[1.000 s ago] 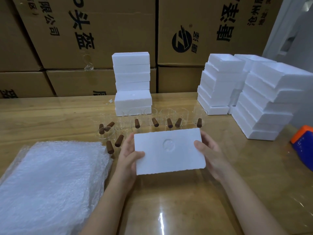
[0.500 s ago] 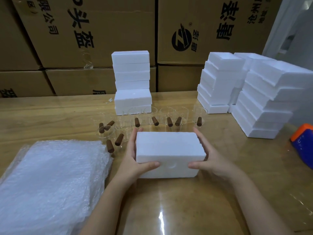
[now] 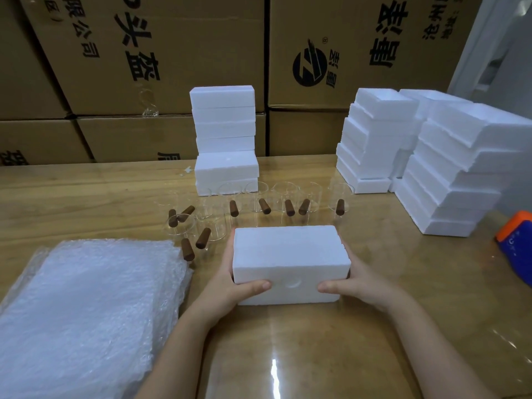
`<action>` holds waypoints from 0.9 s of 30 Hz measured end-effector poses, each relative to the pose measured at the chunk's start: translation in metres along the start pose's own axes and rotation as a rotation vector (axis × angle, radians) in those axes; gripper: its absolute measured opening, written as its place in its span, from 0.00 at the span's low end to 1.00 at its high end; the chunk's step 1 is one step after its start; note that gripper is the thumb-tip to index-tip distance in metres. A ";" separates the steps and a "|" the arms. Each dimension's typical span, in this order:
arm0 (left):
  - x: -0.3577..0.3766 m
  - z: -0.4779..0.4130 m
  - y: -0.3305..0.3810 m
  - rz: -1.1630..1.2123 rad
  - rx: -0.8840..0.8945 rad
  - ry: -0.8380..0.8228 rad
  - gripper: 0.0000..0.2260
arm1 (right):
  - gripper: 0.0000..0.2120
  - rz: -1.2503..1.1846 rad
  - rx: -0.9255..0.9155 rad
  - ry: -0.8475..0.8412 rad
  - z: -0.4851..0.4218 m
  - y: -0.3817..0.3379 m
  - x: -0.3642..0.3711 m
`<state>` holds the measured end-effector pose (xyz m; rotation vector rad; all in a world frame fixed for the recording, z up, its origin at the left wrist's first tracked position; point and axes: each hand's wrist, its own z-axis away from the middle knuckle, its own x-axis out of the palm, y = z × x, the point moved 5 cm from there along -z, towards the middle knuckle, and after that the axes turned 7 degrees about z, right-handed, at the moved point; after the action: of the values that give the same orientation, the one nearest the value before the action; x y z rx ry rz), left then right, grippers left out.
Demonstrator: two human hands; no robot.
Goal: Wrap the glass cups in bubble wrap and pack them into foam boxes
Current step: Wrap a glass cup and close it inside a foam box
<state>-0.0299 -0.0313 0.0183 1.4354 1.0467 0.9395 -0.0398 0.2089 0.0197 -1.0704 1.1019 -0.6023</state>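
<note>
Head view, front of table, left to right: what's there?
bubble wrap stack → left hand → foam box → right hand → orange and blue object at the frame edge

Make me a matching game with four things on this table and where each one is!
Things
1. white rectangular foam box
2. stack of clear bubble wrap sheets
3. clear glass cups with brown wooden handles
4. orange and blue plastic object

Places
A. at the right edge of the wooden table
B. standing mid-table, behind the box
C. gripped between the left hand and right hand
D. lying at the table's front left

Pairs: 1-C, 2-D, 3-B, 4-A
</note>
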 end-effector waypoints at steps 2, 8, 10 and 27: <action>-0.001 -0.001 0.000 -0.009 0.011 0.001 0.42 | 0.49 0.009 0.003 0.016 0.000 0.000 0.001; -0.004 -0.001 -0.005 -0.044 -0.003 0.001 0.43 | 0.42 0.084 0.012 0.042 0.001 0.001 0.000; -0.004 -0.002 -0.006 -0.082 0.001 0.001 0.43 | 0.41 0.106 0.034 0.038 0.000 0.004 0.002; -0.002 0.005 0.015 0.187 -0.085 0.299 0.31 | 0.43 -0.228 -0.047 0.059 -0.001 -0.004 0.006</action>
<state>-0.0239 -0.0354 0.0322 1.3662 1.0864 1.3503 -0.0375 0.2017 0.0208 -1.2359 1.0563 -0.7960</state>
